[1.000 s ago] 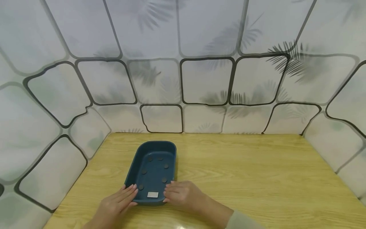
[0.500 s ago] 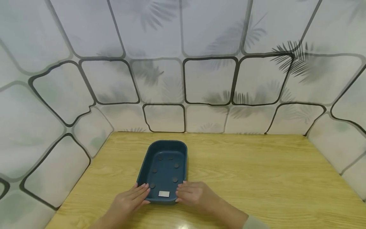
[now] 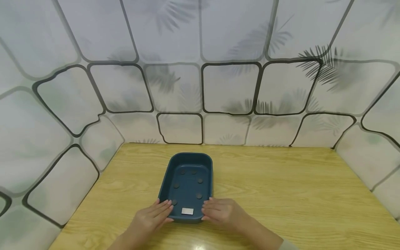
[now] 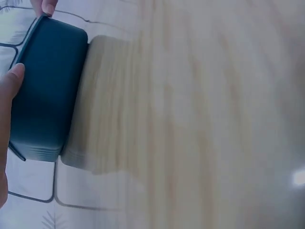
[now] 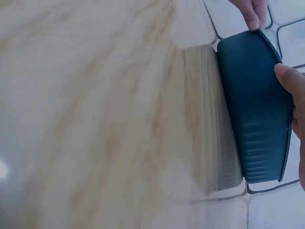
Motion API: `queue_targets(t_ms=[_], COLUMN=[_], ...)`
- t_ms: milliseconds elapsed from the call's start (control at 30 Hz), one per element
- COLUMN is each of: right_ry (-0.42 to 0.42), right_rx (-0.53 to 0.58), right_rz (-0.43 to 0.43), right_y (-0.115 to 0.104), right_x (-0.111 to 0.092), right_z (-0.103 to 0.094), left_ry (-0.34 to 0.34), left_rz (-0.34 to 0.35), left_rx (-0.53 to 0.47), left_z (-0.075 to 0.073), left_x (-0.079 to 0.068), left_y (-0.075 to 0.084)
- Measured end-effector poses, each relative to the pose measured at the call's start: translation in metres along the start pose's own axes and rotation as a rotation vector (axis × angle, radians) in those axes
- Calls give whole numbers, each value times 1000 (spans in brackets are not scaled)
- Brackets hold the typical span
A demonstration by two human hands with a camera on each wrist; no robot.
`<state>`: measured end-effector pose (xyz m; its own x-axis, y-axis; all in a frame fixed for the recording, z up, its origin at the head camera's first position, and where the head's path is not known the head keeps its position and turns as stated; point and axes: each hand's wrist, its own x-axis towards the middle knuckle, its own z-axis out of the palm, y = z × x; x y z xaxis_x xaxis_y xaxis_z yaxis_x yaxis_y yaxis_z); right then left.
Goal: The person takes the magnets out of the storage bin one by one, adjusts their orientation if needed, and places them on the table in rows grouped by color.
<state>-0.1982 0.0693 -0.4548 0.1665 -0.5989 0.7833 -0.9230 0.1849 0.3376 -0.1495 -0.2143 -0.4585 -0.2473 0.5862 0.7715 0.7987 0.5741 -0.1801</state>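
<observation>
A deep dark-blue plastic tray (image 3: pixel 188 189) with rounded corners lies on the table, its long side pointing away from me. Several dark round spots (image 3: pixel 200 181) and a small white rectangle (image 3: pixel 187 211) show on its inner floor. My left hand (image 3: pixel 150 218) grips the near left corner, fingers over the rim and thumb against the outer front wall. At the near right corner my right hand (image 3: pixel 225 212) holds the rim in the same manner. Both wrist views show the outer front wall (image 4: pixel 50 90), with the right thumb (image 5: pixel 287 76) laid on it in the right wrist view.
The light wood-grain table (image 3: pixel 281 187) extends widely to the right of the tray and less to its left. Patterned white wall covering (image 3: pixel 225 128) with dark outlines and leaf prints encloses the back and both sides.
The tray has slid to the right across the table, with both hands moving along and keeping their hold. The head view has also shifted slightly.
</observation>
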Motion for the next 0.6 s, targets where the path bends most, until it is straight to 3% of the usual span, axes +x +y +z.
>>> queue_targets(t_ms=[600], right_ry=[-2], right_rx=[69], right_rz=[89], right_y=[-1], right_x=[-20], right_z=[-24], left_ry=[-197], left_rz=[19], left_rx=[17], left_z=[6], left_x=[27], left_y=[18])
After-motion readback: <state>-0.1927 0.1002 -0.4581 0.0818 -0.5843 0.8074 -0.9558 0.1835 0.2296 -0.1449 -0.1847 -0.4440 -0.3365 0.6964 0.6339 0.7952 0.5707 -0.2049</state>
